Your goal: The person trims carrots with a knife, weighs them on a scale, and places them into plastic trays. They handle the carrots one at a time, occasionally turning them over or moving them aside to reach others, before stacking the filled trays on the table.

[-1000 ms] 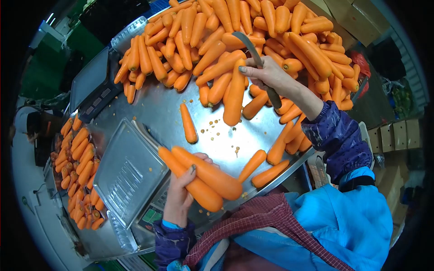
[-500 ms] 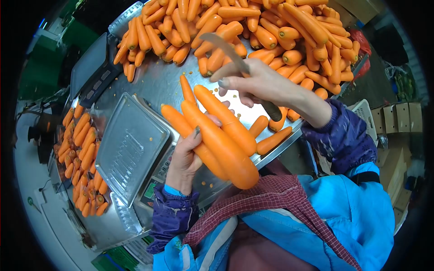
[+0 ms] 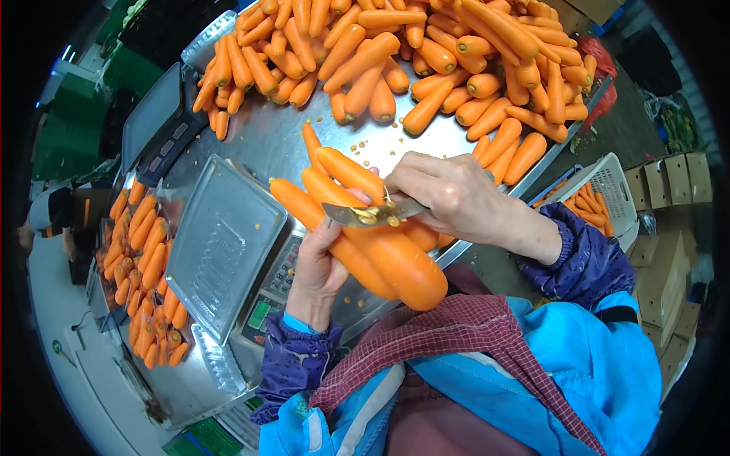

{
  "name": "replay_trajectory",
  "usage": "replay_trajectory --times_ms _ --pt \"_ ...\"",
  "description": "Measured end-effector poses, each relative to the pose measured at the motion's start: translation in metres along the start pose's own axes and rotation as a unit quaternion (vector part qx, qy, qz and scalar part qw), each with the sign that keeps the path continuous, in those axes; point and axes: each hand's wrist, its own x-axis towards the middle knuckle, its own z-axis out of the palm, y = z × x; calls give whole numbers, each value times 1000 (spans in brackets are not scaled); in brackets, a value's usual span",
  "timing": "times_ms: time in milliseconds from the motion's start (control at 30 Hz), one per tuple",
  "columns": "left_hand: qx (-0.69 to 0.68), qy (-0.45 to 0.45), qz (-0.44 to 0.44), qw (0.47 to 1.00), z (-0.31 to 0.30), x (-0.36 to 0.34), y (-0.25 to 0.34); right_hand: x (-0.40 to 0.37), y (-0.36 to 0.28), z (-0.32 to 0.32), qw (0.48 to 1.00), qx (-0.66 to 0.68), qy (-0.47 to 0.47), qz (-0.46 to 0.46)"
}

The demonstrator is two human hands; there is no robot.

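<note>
My left hand (image 3: 315, 262) is closed around a bunch of several large carrots (image 3: 403, 266), held slanting above the metal table's near edge. A curved knife (image 3: 340, 216) is in my right hand (image 3: 456, 196), its fingers wrapped round the handle end. The blade lies across the upper carrots of the bunch, close to my left thumb. Small yellowish trimmings (image 3: 367, 215) cling to the blade. My left fingers behind the carrots are mostly hidden, and so is most of the knife's handle.
A big carrot pile (image 3: 456, 57) covers the table's far side. Left of my hands stands a scale (image 3: 220, 251), with a second scale (image 3: 156, 114) behind it. More carrots (image 3: 144, 266) lie at the far left. A white crate (image 3: 612, 186) holding carrots is at the right.
My right hand has swung the knife down from above the table onto the held carrots, and trimmings now show on the blade. The left hand still grips the bunch in nearly the same place.
</note>
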Motion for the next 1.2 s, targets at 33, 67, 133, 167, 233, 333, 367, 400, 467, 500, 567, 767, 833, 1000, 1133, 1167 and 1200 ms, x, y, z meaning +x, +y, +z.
replay_trajectory --times_ms 33,67,133,167,233,333,367,400,467,500,567,767,833,1000,1133,1167,1200 --pt "-9 5 10 1000 3 -1 -1 -1 0 -1 1000 6 -9 7" --pt "-9 4 7 1000 4 -3 -2 -3 -1 -1 1000 5 -8 9" --pt "-21 14 -4 1000 4 -7 -3 -6 1 -4 997 65 -38 28" --pt "-21 13 -4 1000 5 -6 -3 -9 5 -8 997 65 -38 27" --pt "103 12 13 994 6 -6 1 -15 21 -20 987 109 -1 119" --pt "290 15 10 957 21 -7 8 -13 30 -39 973 66 41 218" --pt "292 16 12 956 28 -7 9 -13 29 -38 973 67 42 215" --pt "382 28 -2 924 35 -6 9 -13 29 -36 989 29 16 141" --pt "623 -29 69 779 25 -2 6 -14 30 -30 999 -30 -35 28" --pt "623 -30 68 779 26 -2 3 -13 27 -28 999 -30 -34 29" --pt "691 -25 110 714 30 -2 -4 -10 20 -25 991 -101 -84 35" --pt "727 -29 81 681 40 -5 -2 -8 23 -22 979 -161 -127 13" --pt "726 -27 88 681 43 -5 -3 -7 25 -21 976 -168 -138 9" --pt "750 -44 149 643 43 -11 -4 -8 58 -32 953 -48 -235 182" --pt "392 123 64 909 23 -19 -4 -17 74 -32 940 191 -85 270" --pt "126 173 79 974 19 -13 -2 -13 70 -35 924 227 -62 301" --pt "-148 208 96 962 14 -9 0 -12 69 -35 907 277 -56 313"
